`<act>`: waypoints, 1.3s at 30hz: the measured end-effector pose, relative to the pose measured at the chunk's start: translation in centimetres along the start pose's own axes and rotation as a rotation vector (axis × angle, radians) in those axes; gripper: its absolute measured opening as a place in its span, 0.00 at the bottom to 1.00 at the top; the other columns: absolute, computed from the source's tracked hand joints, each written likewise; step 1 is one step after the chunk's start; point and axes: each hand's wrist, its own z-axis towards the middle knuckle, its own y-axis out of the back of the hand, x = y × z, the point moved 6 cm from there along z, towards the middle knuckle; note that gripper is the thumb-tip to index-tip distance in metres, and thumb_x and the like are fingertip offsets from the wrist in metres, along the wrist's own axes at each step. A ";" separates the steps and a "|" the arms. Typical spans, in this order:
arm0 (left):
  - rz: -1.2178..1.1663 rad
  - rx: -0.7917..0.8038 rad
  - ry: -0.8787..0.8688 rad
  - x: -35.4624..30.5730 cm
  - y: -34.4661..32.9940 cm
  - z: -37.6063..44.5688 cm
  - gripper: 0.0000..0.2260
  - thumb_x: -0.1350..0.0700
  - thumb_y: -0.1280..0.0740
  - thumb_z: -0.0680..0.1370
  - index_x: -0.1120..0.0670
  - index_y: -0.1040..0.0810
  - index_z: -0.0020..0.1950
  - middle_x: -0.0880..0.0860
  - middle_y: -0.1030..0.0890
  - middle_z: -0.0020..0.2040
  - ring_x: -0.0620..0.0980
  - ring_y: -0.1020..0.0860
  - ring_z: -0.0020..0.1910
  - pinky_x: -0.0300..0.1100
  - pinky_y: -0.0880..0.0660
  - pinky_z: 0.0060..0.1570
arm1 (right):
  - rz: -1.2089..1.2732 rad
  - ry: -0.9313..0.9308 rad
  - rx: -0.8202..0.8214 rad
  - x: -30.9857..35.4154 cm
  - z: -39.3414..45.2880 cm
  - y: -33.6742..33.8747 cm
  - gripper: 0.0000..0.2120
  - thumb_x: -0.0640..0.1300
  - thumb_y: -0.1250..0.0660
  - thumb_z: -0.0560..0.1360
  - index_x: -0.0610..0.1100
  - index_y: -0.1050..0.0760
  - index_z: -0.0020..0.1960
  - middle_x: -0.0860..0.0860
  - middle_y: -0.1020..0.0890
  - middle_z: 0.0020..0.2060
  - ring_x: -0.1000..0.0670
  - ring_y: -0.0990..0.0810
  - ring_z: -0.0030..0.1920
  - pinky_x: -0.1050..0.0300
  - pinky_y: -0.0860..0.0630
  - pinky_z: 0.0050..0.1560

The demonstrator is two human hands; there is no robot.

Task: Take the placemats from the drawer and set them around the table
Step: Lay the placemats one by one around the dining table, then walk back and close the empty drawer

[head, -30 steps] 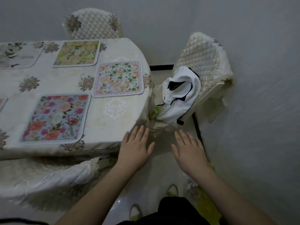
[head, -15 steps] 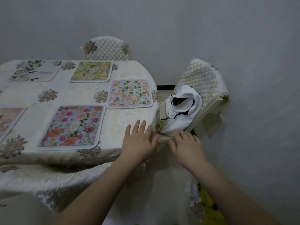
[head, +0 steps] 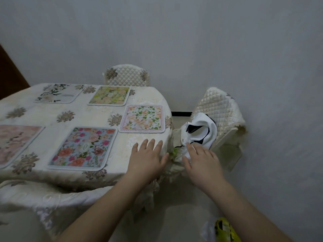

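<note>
Both hands are held flat with fingers straight, and nothing is gripped. The left hand (head: 148, 157) is spread over the table's (head: 52, 117) near right edge; the right hand (head: 201, 158) is seen before a white-and-black bag (head: 201, 133) on a quilted chair (head: 220, 105). Five floral placemats are laid on the tablecloth, the blue one (head: 83, 148) nearest the left hand.

I see a blue square placemat with pink roses (head: 82, 148), a white square placemat with green leaves (head: 142, 118), and a cream floral tablecloth (head: 52, 116).
</note>
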 end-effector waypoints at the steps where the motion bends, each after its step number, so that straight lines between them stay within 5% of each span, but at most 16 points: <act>1: -0.001 0.004 0.024 0.2 0.1 -0.4 0.28 0.38 0.55 0.82 0.46 0.50 0.81 0.51 0.45 0.81 0.53 0.48 0.80 0.56 0.52 0.77 | 0.008 0.024 0.003 0.3 -0.1 0.1 0.36 0.61 0.60 0.74 0.47 0.32 0.74 0.46 0.26 0.70 0.44 0.27 0.69 0.45 0.33 0.68; 8: -0.002 0.010 0.258 4.4 0.3 -5.3 0.29 0.37 0.55 0.82 0.45 0.53 0.81 0.50 0.46 0.81 0.54 0.48 0.80 0.58 0.52 0.76 | 0.028 0.233 0.095 4.0 -0.2 -0.8 0.28 0.59 0.55 0.83 0.51 0.47 0.80 0.50 0.38 0.77 0.48 0.39 0.76 0.49 0.45 0.75; 17: -0.004 -0.025 0.560 12.4 -0.4 -16.1 0.28 0.38 0.56 0.81 0.46 0.49 0.81 0.50 0.40 0.79 0.53 0.44 0.78 0.59 0.49 0.75 | 0.012 0.522 0.197 15.0 -3.5 -2.9 0.28 0.59 0.56 0.83 0.51 0.51 0.81 0.50 0.42 0.79 0.48 0.42 0.77 0.49 0.46 0.76; 25: -0.065 -0.083 0.810 22.1 -0.8 -29.6 0.28 0.37 0.54 0.82 0.45 0.48 0.80 0.50 0.44 0.80 0.53 0.48 0.79 0.58 0.51 0.75 | 0.012 0.767 0.186 29.2 -10.5 -4.5 0.27 0.58 0.56 0.83 0.50 0.45 0.79 0.49 0.38 0.77 0.47 0.39 0.76 0.49 0.44 0.76; 31: -0.031 -0.068 0.976 29.9 -2.6 -41.4 0.42 0.34 0.70 0.69 0.45 0.47 0.80 0.51 0.43 0.80 0.55 0.46 0.79 0.59 0.50 0.75 | 0.004 0.947 0.201 41.8 -19.5 -6.3 0.34 0.61 0.65 0.78 0.51 0.46 0.80 0.50 0.39 0.78 0.48 0.40 0.76 0.49 0.46 0.75; 33: -0.041 -0.064 1.033 32.1 -3.1 -45.0 0.43 0.35 0.72 0.68 0.45 0.49 0.80 0.50 0.45 0.81 0.54 0.48 0.80 0.58 0.51 0.75 | 0.005 0.995 0.230 45.4 -22.3 -7.4 0.31 0.60 0.60 0.80 0.51 0.45 0.79 0.49 0.39 0.78 0.48 0.40 0.76 0.49 0.46 0.75; 39: -0.033 -0.108 1.215 36.7 -3.5 -55.5 0.42 0.35 0.71 0.69 0.45 0.47 0.80 0.50 0.44 0.81 0.56 0.48 0.80 0.59 0.50 0.74 | 0.030 1.134 0.213 54.2 -29.7 -9.0 0.27 0.57 0.47 0.76 0.45 0.21 0.64 0.45 0.17 0.57 0.44 0.17 0.55 0.47 0.22 0.55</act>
